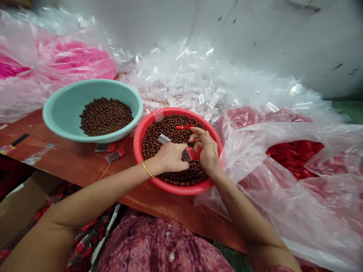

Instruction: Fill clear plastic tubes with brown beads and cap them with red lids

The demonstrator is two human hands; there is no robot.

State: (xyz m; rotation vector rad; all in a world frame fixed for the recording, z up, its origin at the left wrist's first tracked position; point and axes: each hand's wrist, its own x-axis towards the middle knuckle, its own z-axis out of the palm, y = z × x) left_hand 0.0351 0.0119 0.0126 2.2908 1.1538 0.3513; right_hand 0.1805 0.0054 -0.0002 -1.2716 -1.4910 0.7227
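My left hand (172, 156), with a gold bangle at the wrist, grips a small clear container (186, 154) of brown balls over the red basin. A red cap (191, 152) sits at the container's right end. My right hand (207, 150) is closed beside that end, its curled fingers around a red piece that looks like another cap. Beyond its fingertips, small red plastic pieces (184, 127) lie over the brown balls (176, 177). The red basin (141, 151) also holds an empty clear container (163, 139), and another clear container (158, 115) rests near its far rim.
A teal basin (61, 109) with brown balls stands left. Two capped containers (115, 155) lie before it. Clear containers (204, 87) are heaped behind. Plastic bags hold red pieces (295, 155) at right and pink pieces (76, 56) at left. A cardboard box (21, 204) with filled containers is below left.
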